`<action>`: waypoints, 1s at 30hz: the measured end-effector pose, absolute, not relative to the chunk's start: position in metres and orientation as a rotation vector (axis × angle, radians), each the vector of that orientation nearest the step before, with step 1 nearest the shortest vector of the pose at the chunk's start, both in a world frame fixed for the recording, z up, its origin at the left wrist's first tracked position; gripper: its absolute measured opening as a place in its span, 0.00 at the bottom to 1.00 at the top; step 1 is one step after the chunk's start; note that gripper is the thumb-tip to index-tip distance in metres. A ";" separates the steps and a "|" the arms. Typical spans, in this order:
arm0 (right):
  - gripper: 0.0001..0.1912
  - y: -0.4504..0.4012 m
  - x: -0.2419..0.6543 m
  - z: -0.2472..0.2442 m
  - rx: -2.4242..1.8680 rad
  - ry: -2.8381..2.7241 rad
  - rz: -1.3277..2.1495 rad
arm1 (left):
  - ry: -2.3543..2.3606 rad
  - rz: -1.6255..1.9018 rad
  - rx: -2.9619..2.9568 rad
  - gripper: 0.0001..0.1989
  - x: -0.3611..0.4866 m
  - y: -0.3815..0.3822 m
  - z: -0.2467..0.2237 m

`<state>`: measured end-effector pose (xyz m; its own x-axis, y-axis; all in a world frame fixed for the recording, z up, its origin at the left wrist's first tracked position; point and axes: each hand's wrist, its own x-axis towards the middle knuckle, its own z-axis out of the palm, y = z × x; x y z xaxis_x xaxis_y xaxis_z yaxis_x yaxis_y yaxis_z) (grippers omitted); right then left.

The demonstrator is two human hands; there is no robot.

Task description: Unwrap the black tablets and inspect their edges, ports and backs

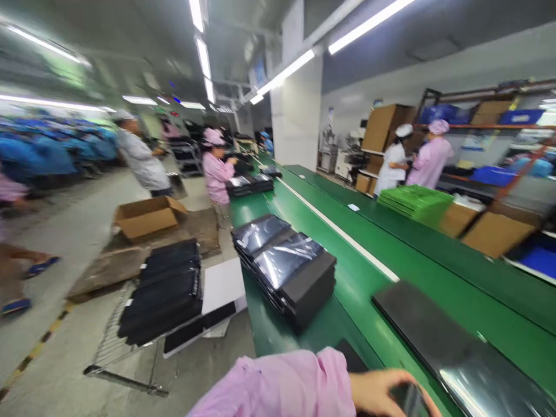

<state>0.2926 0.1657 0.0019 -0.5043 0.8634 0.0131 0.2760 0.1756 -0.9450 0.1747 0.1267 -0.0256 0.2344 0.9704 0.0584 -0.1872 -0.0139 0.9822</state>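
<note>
The left hand (376, 391) is at the lower edge, its fingers curved about a dark glossy piece (407, 396); whether they really grip it, I cannot tell (the frame cuts them); the right hand is out of view; a stack of glossy-topped packets (289, 258) is already piled on the green bench (269, 330); one flat dark packet (456, 341) lies apart, near the hand; how much remains is not shown.
</note>
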 end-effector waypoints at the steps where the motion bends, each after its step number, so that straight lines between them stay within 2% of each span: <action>1: 0.29 0.161 0.307 -0.003 -1.140 -1.850 1.357 | 0.913 1.172 1.187 0.33 0.179 0.124 -0.025; 4: 0.43 0.145 0.334 -0.011 -1.224 -1.632 1.551 | 0.954 1.207 1.121 0.36 0.185 0.118 -0.027; 5: 0.44 0.142 0.337 -0.012 -1.206 -1.517 1.626 | 0.926 1.197 1.084 0.38 0.184 0.118 -0.029; 8: 0.41 0.138 0.336 -0.011 -1.191 -1.401 1.681 | 0.892 1.163 1.034 0.39 0.183 0.119 -0.037; 12: 0.36 0.119 0.334 -0.014 -1.203 -1.389 1.532 | 1.003 1.196 1.062 0.36 0.188 0.103 -0.040; 16: 0.31 0.063 0.332 -0.045 -1.235 -1.308 1.313 | 1.143 1.228 1.104 0.32 0.207 0.050 -0.055; 20: 0.29 0.023 0.318 -0.068 -1.232 -1.165 1.309 | 1.250 1.284 1.018 0.35 0.228 0.007 -0.072; 23: 0.30 0.027 0.308 -0.046 -1.248 -1.182 1.204 | 1.289 1.356 0.987 0.35 0.233 0.011 -0.054; 26: 0.29 0.046 0.305 0.001 -1.245 -1.165 1.117 | 1.258 1.448 1.091 0.31 0.232 0.030 -0.008; 30: 0.28 0.061 0.303 0.053 -1.211 -0.984 1.344 | 1.209 1.447 1.174 0.26 0.230 0.046 0.049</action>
<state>0.3030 0.0607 0.0535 0.0384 0.9891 -0.1420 -0.1634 -0.1340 -0.9774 0.2298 0.0456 0.0490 -0.1569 0.9804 0.1194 -0.0570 -0.1297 0.9899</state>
